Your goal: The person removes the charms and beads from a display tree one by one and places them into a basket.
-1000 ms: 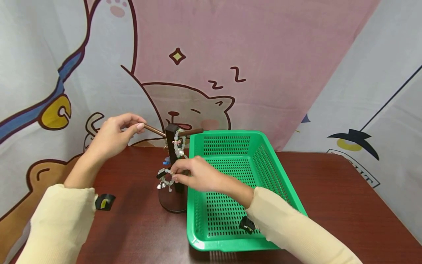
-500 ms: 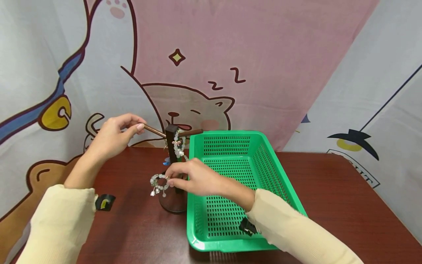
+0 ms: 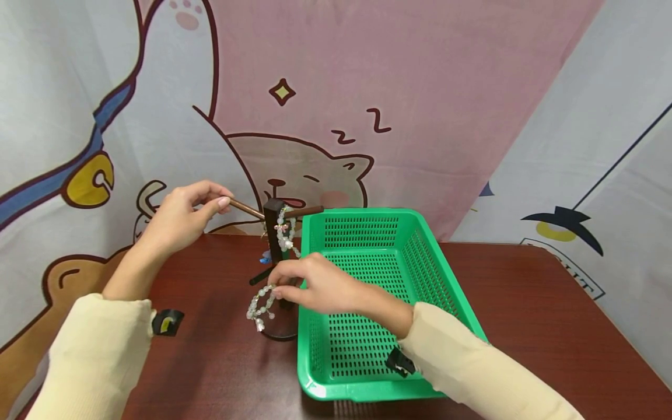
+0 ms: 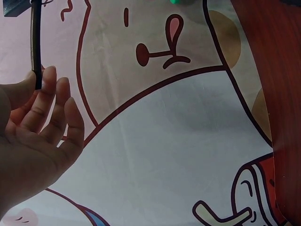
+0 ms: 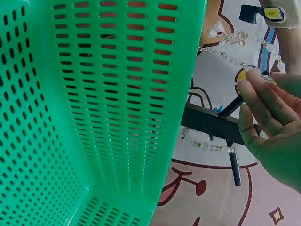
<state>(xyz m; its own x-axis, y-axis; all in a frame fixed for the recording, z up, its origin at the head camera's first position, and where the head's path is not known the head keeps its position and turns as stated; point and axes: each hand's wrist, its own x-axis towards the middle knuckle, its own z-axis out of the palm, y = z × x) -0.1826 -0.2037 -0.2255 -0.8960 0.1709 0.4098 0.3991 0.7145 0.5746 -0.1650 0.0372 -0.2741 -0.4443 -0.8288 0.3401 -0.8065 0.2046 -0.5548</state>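
A dark wooden jewelry stand (image 3: 270,226) with several pegs stands left of the green basket in the head view. My left hand (image 3: 184,214) pinches the end of its upper left peg (image 3: 245,207) between thumb and fingers, also plain in the left wrist view. My right hand (image 3: 321,287) pinches a pale beaded bracelet (image 3: 252,309) with white flower charms; it dangles in front of the stand's base, apart from the bare lower peg (image 3: 259,277). Another beaded bracelet (image 3: 287,244) hangs at the upper right peg. Something small and blue (image 3: 266,258) shows behind the post.
The green perforated basket (image 3: 378,392) sits on the red-brown table (image 3: 525,326), close against the stand's right side. My right forearm crosses above it. A printed cartoon cloth (image 3: 446,87) hangs behind the table.
My right hand has drawn the bracelet off the lower peg toward the left, then moved slightly back right and down with it. The left hand keeps its grip on the upper peg.
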